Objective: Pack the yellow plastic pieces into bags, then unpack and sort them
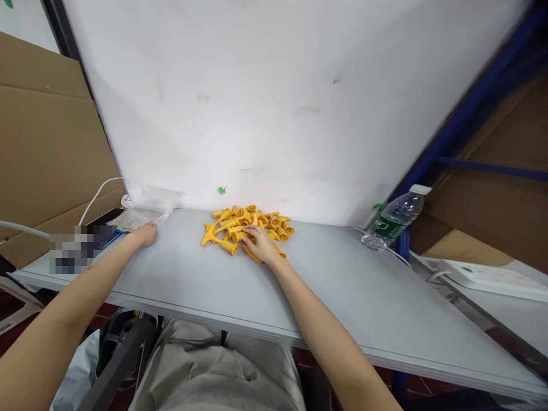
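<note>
A heap of yellow plastic pieces (234,224) lies on the grey table near the wall; several have ribbed stems and hollow, cup-like ends. At its left side is a yellow piece with a pointed, forked head (209,234). My right hand (260,245) rests on the right part of the heap, thumb and fingers apart around yellow pieces; part of its grip is hidden. Farther left, my left hand (146,233) has its fingers curled at the near edge of a clear plastic bag (143,218), pinching it.
A clear bottle with a green label (387,222) leans at the right by a blue frame (432,142). Beyond it lies a white power strip (492,278). Cardboard (47,148) stands at the left, with white cable (96,194) near it. A white wall (274,114) closes the back.
</note>
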Tool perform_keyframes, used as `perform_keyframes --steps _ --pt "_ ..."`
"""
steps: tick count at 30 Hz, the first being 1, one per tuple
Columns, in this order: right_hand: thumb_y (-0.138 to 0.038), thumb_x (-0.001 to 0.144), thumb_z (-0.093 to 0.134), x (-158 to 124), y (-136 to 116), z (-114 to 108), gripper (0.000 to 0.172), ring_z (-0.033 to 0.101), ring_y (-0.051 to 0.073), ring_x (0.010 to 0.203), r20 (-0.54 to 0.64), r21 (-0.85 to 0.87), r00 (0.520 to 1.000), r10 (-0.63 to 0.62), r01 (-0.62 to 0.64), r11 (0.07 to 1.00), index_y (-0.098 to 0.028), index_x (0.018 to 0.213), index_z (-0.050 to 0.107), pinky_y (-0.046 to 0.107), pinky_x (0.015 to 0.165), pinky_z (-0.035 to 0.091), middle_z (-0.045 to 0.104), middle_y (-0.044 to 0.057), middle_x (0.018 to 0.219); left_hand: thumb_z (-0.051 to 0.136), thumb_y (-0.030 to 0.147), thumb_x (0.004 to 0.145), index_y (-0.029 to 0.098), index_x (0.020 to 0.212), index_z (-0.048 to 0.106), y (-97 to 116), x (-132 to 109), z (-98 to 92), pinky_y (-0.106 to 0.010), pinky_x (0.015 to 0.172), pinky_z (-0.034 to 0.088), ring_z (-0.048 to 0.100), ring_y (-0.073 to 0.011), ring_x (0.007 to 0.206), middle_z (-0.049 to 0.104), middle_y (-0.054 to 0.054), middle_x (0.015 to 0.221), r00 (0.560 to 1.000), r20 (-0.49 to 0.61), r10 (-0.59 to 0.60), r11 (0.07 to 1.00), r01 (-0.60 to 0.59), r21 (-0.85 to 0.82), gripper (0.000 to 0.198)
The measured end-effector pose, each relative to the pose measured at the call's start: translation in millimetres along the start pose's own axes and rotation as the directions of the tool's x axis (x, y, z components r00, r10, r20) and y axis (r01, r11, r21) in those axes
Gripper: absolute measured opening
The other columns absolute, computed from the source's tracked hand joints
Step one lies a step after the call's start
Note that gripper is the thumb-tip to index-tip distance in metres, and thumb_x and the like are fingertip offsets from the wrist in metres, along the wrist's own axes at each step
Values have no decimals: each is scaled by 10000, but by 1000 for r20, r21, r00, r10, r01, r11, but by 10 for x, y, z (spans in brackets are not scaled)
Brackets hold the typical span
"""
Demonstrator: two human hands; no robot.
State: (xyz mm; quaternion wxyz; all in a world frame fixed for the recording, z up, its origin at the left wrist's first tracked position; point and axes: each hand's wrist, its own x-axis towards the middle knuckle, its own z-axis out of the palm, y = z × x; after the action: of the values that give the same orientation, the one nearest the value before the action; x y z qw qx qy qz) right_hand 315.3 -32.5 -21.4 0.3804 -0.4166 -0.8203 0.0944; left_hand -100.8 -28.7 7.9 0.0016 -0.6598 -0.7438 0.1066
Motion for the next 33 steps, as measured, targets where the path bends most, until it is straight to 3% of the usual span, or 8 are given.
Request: perform_keyframes --steps 5,11,15,19,26,33 --pt "-328 898 536 -1 -7 -1 320 578 263 1154 1 -2 1000 5 -5 1000 -163 1126 689 472 1042 431 627 145 1229 364 43 755 -61 1434 365 20 125 125 -312 1107 347 382 -254 1398 333 -254 1510 1000 -25 2 999 -4 -52 686" --pt "-336 902 532 -4 0 -9 314 574 258 1155 0 -11 1000 -10 10 1000 -177 1122 688 462 1036 438 627 134 1224 351 97 779 -21 1438 380 45 316 145 -300 1114 339 328 -222 1427 346 -198 1525 997 -71 -14 994 6 -109 670" --pt "-331 903 530 -7 0 -7 319 573 258 1156 11 -20 1000 2 -1 1000 -172 1133 684 454 1030 442 620 138 1232 262 204 888 15 1453 374 92 328 174 -446 1153 295 265 -264 1453 281 -180 1560 993 -96 -67 985 50 -165 606" --pt "-335 908 523 -11 13 6 314 569 254 1160 2 -19 1000 -12 12 1000 -186 1133 683 448 1027 444 618 129 1236 210 281 927 118 1486 356 160 255 191 -648 1150 147 158 -310 1481 205 -120 1595 967 -153 -202 951 156 -269 600" --pt "-332 907 527 -10 3 1 317 571 253 1161 16 -38 1000 7 -6 999 -173 1139 675 439 1034 436 619 134 1238 226 251 911 145 1485 355 196 177 144 -652 1159 65 103 -283 1496 167 -107 1611 957 -205 -204 948 142 -284 598" --pt "-335 915 513 -9 5 6 316 571 257 1164 16 -23 1000 -6 6 1000 -191 1143 676 452 1035 433 621 133 1235 323 303 892 100 1498 306 150 -50 50 -635 1150 156 143 -321 1485 164 -158 1606 922 -285 -262 938 173 -301 640"
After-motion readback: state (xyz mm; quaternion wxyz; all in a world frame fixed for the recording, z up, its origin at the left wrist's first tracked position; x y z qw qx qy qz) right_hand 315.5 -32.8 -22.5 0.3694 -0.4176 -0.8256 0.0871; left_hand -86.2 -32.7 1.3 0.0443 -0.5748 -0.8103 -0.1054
